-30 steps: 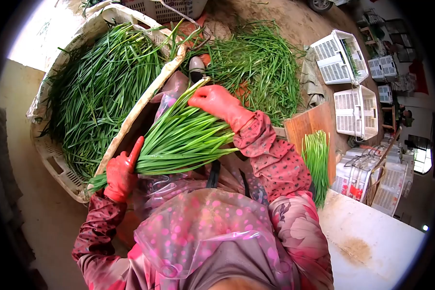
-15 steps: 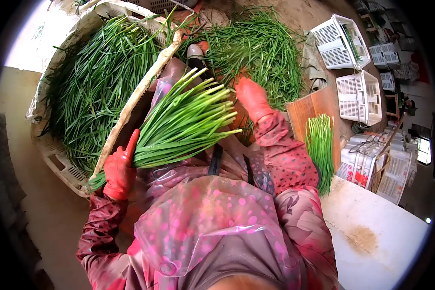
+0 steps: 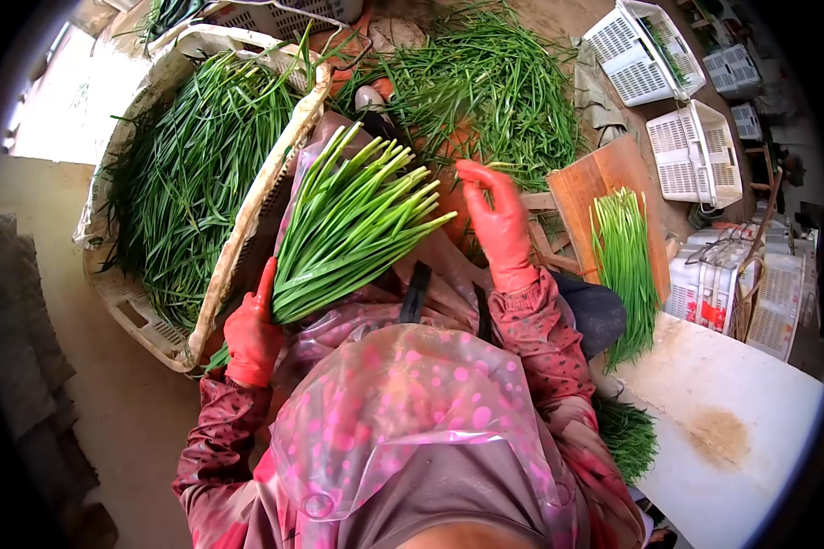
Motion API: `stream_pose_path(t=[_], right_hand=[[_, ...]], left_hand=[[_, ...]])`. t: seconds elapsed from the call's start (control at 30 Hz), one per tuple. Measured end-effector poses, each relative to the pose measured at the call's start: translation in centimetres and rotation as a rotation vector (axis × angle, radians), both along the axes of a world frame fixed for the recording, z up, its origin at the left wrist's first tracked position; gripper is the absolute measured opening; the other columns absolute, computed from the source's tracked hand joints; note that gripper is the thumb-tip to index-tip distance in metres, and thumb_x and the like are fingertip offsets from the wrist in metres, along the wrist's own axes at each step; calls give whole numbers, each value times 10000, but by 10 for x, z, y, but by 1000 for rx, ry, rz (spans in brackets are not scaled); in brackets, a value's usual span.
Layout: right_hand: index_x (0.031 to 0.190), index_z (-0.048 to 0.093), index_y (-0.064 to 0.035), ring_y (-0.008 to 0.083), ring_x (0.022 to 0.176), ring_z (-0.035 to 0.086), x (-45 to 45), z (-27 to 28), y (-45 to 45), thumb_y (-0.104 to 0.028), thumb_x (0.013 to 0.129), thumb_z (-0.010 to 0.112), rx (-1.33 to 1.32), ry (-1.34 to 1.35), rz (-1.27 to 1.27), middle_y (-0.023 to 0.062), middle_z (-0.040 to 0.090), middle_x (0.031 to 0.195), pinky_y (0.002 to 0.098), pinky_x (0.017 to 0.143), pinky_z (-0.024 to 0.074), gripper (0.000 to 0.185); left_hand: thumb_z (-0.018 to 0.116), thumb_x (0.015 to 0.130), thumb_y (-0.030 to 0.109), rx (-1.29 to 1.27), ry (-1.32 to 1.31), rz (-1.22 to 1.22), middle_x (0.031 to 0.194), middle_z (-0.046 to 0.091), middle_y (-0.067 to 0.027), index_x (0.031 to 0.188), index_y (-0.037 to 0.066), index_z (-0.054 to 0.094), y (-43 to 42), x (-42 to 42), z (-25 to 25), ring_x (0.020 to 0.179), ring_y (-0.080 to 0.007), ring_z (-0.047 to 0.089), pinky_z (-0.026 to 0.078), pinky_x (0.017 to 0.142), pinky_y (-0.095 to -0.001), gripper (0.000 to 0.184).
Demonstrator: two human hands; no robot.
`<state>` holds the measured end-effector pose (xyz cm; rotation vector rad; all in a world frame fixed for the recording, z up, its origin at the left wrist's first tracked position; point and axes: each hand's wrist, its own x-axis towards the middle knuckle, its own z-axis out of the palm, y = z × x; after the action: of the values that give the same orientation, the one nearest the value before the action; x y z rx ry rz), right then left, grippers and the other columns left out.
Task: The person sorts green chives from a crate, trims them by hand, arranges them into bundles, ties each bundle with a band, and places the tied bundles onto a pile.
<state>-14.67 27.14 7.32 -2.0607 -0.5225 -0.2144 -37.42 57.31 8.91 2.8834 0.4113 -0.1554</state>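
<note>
My left hand [image 3: 253, 337], in a red rubber glove, is closed round the leafy lower end of a bunch of garlic chives [image 3: 343, 242]. Its index finger lies along the leaves, and the pale cut ends fan out to the upper right, over my lap. Off the bunch's right side, my gloved right hand [image 3: 502, 224] is raised with its fingers stretched loosely leftward and apart. A thin pale-green stalk [image 3: 496, 166] shows by those fingers; whether they touch it I cannot tell. Beneath, a spotted clear apron [image 3: 384, 384] covers my front.
A large white basket [image 3: 256, 197] of loose chives [image 3: 201, 183] stands at left. More chives [image 3: 494, 91] are heaped on the floor ahead. At right, a neat bunch [image 3: 624, 274] lies on a wooden board [image 3: 577, 197] beside a white tabletop [image 3: 705, 403]. White crates [image 3: 696, 156] stand beyond.
My right hand has gone from closed to loosely stretched fingers and turned more upright. My left hand and the bunch stay together, shifted slightly in view as the camera moved.
</note>
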Motion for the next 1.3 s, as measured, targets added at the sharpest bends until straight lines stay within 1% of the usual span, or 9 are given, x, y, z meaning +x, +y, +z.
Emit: stream_pose_path(t=[0.27, 0.47, 0.53, 0.6, 0.67, 0.8, 0.93, 1.2, 1.3], right_hand=[[991, 695, -167, 229, 1111, 592, -7, 5, 54, -119, 748, 704, -236, -298, 506, 11, 676, 1077, 490, 1060, 355, 247], [871, 693, -90, 198, 847, 674, 28, -25, 57, -79, 817, 670, -265, -284, 153, 20, 702, 866, 339, 880, 499, 60], [960, 675, -80, 217, 865, 674, 57, -41, 37, -91, 837, 645, 63, 438, -75, 54, 702, 857, 312, 816, 514, 128], [1083, 647, -91, 249, 962, 655, 90, -50, -1, -110, 845, 630, -191, 478, -269, 100, 696, 964, 335, 826, 513, 239], [1164, 625, -110, 266, 1073, 617, 102, -34, -23, -119, 834, 647, -731, 152, -225, 128, 662, 1111, 338, 868, 502, 330], [1143, 640, -106, 300, 1014, 625, 54, 37, 32, -106, 754, 699, -257, -272, 320, 108, 659, 1104, 380, 904, 494, 393], [1165, 628, -154, 254, 1116, 579, 1, 34, 83, -188, 782, 658, -478, -433, 644, 58, 617, 1198, 474, 1021, 391, 386], [927, 620, -105, 246, 1010, 608, 27, 30, 84, -121, 775, 645, -312, -475, 598, 46, 640, 965, 456, 997, 418, 155], [899, 625, -104, 260, 781, 648, 57, 22, 55, -100, 838, 621, -304, -453, 275, 65, 649, 799, 379, 762, 522, 61]], left_hand=[[646, 797, 85, -117, -32, -24, 864, 654, -92, 1428, 329, 415, 16, 5, 0, 731, -291, 657, 510, 602, -374, 715], [674, 782, 112, -138, 36, 11, 872, 663, -89, 1410, 319, 447, 16, 8, 2, 751, -279, 665, 517, 625, -364, 699], [667, 788, 117, -138, 26, 18, 868, 662, -82, 1412, 323, 441, 14, 7, 1, 749, -281, 667, 516, 617, -370, 694], [661, 793, 119, -138, 14, 31, 851, 654, -73, 1409, 326, 446, 13, 5, -1, 729, -282, 662, 517, 611, -374, 685], [658, 793, 123, -181, -9, 47, 834, 645, -72, 1407, 328, 448, 11, 2, -3, 723, -282, 657, 519, 613, -373, 680], [665, 781, 116, -191, 42, 62, 847, 643, -67, 1418, 339, 426, 8, 5, -1, 768, -280, 655, 521, 638, -379, 716], [672, 773, 115, -171, 65, 72, 855, 643, -68, 1421, 339, 420, 10, 4, -1, 780, -285, 654, 520, 647, -383, 731], [673, 772, 120, -155, 52, 33, 837, 637, -90, 1442, 319, 389, 8, 8, 3, 760, -296, 653, 513, 619, -388, 755], [667, 773, 118, -134, 31, 14, 818, 626, -92, 1449, 309, 378, 9, 7, -1, 738, -295, 649, 509, 600, -392, 760]])
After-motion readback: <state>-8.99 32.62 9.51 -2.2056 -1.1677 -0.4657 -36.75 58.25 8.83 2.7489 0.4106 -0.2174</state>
